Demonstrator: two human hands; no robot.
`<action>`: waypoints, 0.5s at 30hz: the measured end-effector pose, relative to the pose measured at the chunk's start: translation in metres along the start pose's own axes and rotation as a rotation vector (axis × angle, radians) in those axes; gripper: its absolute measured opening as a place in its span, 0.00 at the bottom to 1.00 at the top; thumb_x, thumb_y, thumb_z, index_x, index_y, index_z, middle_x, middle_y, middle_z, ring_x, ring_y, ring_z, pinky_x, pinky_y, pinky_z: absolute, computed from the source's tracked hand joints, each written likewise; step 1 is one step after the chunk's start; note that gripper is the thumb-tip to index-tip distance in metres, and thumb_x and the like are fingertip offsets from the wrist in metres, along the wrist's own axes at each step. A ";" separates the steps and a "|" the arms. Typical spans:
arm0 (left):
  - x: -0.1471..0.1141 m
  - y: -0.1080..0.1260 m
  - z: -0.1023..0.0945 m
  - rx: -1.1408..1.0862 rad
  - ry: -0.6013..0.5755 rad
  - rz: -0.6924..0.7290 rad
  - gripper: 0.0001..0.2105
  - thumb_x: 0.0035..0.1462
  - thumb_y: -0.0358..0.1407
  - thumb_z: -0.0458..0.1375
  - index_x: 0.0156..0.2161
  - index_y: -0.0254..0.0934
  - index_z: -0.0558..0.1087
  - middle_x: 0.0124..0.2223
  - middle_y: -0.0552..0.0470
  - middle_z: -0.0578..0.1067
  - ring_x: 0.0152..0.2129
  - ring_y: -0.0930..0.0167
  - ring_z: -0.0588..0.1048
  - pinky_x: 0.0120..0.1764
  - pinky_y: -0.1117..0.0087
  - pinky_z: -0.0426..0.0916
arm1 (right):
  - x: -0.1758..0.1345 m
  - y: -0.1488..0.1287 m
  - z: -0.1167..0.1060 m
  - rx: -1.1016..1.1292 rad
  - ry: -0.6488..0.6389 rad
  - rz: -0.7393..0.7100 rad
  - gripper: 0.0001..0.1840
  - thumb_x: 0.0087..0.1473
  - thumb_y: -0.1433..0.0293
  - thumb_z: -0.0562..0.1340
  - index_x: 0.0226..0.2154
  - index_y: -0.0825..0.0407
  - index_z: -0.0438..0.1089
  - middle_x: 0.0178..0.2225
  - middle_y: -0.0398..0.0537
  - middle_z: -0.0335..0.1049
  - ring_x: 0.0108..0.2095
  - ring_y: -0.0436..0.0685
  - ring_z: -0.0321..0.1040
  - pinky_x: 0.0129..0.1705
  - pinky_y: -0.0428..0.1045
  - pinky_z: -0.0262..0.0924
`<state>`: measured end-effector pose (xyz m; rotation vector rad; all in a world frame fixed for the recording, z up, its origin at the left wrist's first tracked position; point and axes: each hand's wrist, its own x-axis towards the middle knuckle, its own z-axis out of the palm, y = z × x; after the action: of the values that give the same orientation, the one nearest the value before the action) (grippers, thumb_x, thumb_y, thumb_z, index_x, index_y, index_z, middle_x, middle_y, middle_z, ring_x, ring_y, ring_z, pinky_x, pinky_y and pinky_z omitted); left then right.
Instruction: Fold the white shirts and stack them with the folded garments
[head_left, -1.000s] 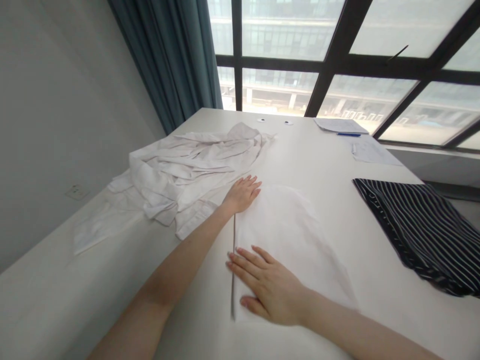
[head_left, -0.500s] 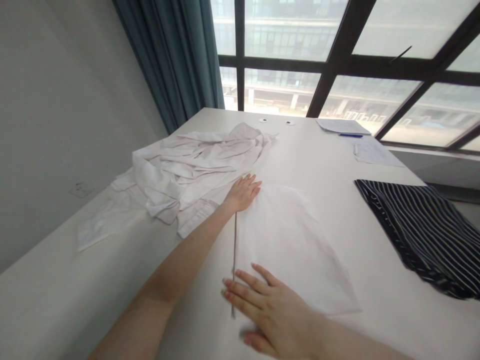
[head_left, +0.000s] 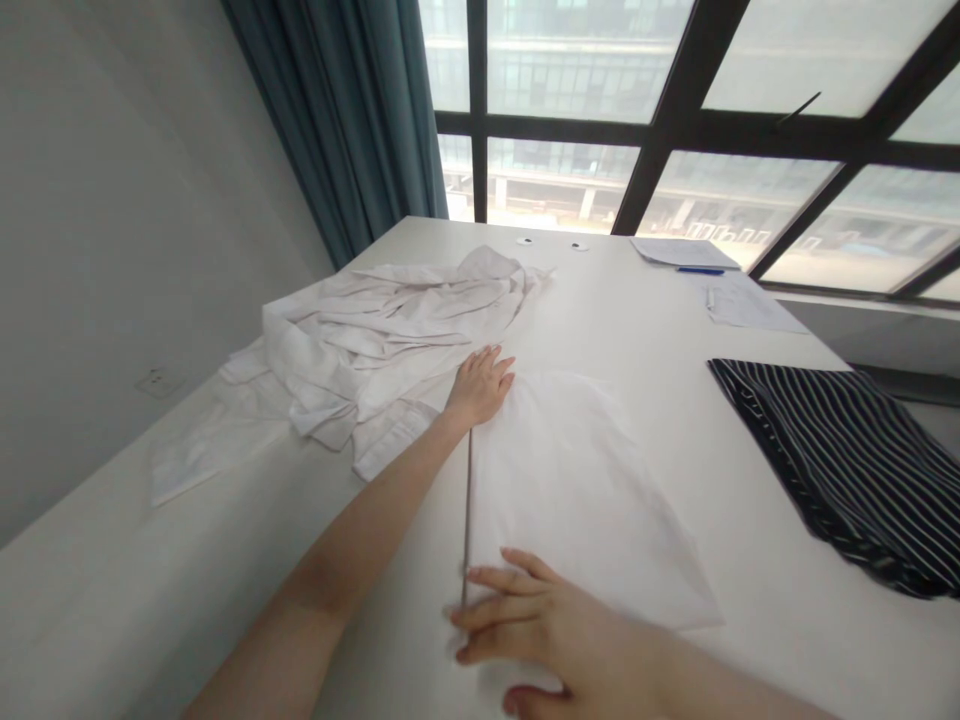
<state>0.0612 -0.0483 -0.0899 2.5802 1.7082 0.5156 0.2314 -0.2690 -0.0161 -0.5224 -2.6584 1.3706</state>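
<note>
A folded piece of white cloth (head_left: 577, 480) lies flat in front of me, its straight left edge making a thin dark line on the table. My left hand (head_left: 482, 385) rests palm down on the far left corner of this cloth, fingers spread. At the near left corner, my right hand (head_left: 532, 620) is over the cloth with its fingers apart, fingertips at the edge; I cannot tell how firmly they touch. Beyond my left forearm, a crumpled white garment (head_left: 420, 320) spreads over the table.
Black-and-white striped fabric (head_left: 840, 450) lies at the right edge of the white table (head_left: 600, 310). Sheets of paper (head_left: 686, 253) and a blue pen (head_left: 700, 271) are at the far right. A blue curtain (head_left: 360, 120) and windows stand behind, a grey wall at left.
My right hand has slid a little toward me along the left edge of the cloth, and its fingers have bent slightly. My left hand stays in nearly the same place.
</note>
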 end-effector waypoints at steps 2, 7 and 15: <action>-0.002 0.002 -0.003 -0.014 0.062 0.004 0.18 0.67 0.38 0.47 0.57 0.38 0.69 0.61 0.45 0.68 0.59 0.63 0.63 0.62 0.57 0.54 | -0.003 0.000 -0.012 0.057 0.096 0.027 0.21 0.61 0.71 0.55 0.56 0.45 0.66 0.57 0.42 0.68 0.65 0.52 0.51 0.68 0.54 0.40; -0.003 0.004 -0.005 -0.049 0.127 -0.024 0.12 0.63 0.36 0.53 0.48 0.41 0.76 0.47 0.48 0.74 0.47 0.63 0.70 0.53 0.58 0.61 | -0.013 0.042 -0.049 -0.121 0.452 0.200 0.19 0.61 0.73 0.53 0.52 0.47 0.69 0.55 0.49 0.70 0.63 0.58 0.56 0.63 0.59 0.53; 0.003 -0.004 0.001 -0.256 0.116 -0.094 0.08 0.60 0.36 0.57 0.43 0.40 0.76 0.46 0.47 0.75 0.47 0.60 0.70 0.51 0.57 0.62 | -0.020 0.151 -0.108 -0.536 0.642 0.444 0.23 0.62 0.63 0.52 0.57 0.52 0.65 0.62 0.57 0.60 0.64 0.65 0.53 0.63 0.65 0.50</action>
<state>0.0593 -0.0435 -0.0904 2.3223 1.6603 0.8345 0.3145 -0.1125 -0.0730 -1.3947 -2.3821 0.3787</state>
